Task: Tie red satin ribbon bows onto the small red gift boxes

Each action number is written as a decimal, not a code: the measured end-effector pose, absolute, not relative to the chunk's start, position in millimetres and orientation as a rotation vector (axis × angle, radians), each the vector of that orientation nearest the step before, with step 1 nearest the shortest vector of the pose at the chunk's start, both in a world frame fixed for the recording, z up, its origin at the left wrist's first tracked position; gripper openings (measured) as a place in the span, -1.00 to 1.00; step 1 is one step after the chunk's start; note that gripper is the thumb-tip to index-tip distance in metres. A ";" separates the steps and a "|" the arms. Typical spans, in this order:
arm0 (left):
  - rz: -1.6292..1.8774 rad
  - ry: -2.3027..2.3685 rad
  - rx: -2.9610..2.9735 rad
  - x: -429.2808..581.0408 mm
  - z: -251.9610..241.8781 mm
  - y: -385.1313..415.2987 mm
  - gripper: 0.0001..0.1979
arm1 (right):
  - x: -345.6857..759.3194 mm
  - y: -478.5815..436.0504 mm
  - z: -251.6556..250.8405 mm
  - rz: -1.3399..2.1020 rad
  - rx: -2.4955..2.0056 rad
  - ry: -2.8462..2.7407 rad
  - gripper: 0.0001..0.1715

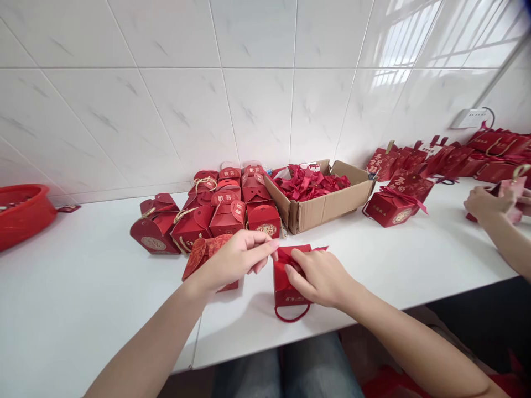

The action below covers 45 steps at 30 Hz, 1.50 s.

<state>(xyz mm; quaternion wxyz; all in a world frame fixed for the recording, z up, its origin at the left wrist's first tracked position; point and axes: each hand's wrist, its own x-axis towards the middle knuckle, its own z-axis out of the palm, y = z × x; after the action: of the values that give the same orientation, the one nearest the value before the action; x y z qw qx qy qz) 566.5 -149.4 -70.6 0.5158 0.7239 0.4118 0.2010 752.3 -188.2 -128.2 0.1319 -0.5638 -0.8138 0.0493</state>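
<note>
A small red gift box [286, 293] lies on the white table in front of me, its dark red cord handle [292, 319] looping towards the near edge. My left hand [251, 254] is at the box's upper left corner, thumb and forefinger pinched on a red ribbon [284, 254]. My right hand [317, 276] presses on the top of the box, fingers curled over the ribbon; what lies under its fingertips is partly hidden. One ribbon end sticks out beyond the right hand. Left of the box, partly behind my left hand, lies an orange-red patterned box [203, 255].
Several red gift boxes [226, 215] with rope handles stand at the back left. Beside them, a cardboard box [327, 207] holds red ribbons. A ribbon-tied box [390, 209] stands farther right, near another person's hands [492, 204]. A red basin [25, 215] is far left.
</note>
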 end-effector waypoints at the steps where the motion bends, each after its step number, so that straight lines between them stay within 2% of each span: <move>1: 0.495 0.958 1.762 571.3 -66.7 -146.5 -0.64 | 752.2 -187.7 -128.3 0.122 -1.637 -2.371 -0.62; 6: 0.689 0.629 1.781 595.6 -68.1 -129.0 -0.74 | 751.9 -179.5 -135.7 0.029 -1.709 -2.337 -0.49; 10: 0.986 0.688 1.810 597.0 -87.6 -119.2 -0.65 | 753.5 -173.3 -141.5 0.038 -1.688 -2.319 -0.46; 12: 0.977 0.780 1.878 592.0 -100.6 -117.6 -0.62 | 754.3 -170.5 -143.0 0.062 -1.670 -2.305 -0.45; 17: 0.837 0.981 1.989 579.7 -126.0 -119.2 -0.71 | 752.4 -158.5 -142.7 0.137 -1.630 -2.292 -0.42; 26: 1.067 1.129 2.050 574.8 -142.1 -130.6 -0.83 | 745.6 -143.4 -145.5 0.243 -1.496 -2.186 -0.45; 29: 1.134 1.103 1.999 575.3 -149.0 -136.6 -0.87 | 746.9 -143.3 -152.6 0.243 -1.456 -2.121 -0.48; 33: 1.115 0.992 1.863 577.3 -151.9 -138.0 -0.74 | 748.9 -145.4 -159.1 0.283 -1.399 -2.085 -0.50; 36: 1.126 1.011 1.838 578.7 -154.0 -135.1 -0.84 | 750.2 -147.5 -159.6 0.336 -1.360 -2.061 -0.49; 41: 1.244 0.953 1.876 578.0 -161.4 -133.0 -0.90 | 753.9 -150.5 -157.7 0.467 -1.306 -2.013 -0.47; 45: 1.200 0.882 2.045 576.5 -159.8 -135.5 -0.90 | 754.4 -152.1 -157.2 0.515 -1.343 -2.002 -0.46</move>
<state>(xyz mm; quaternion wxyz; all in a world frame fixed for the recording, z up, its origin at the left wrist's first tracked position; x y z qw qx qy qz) 576.5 -135.5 -159.8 0.3011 0.7708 0.3325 0.4523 754.4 -152.1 -157.2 0.3319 -0.5140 -0.7660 0.1971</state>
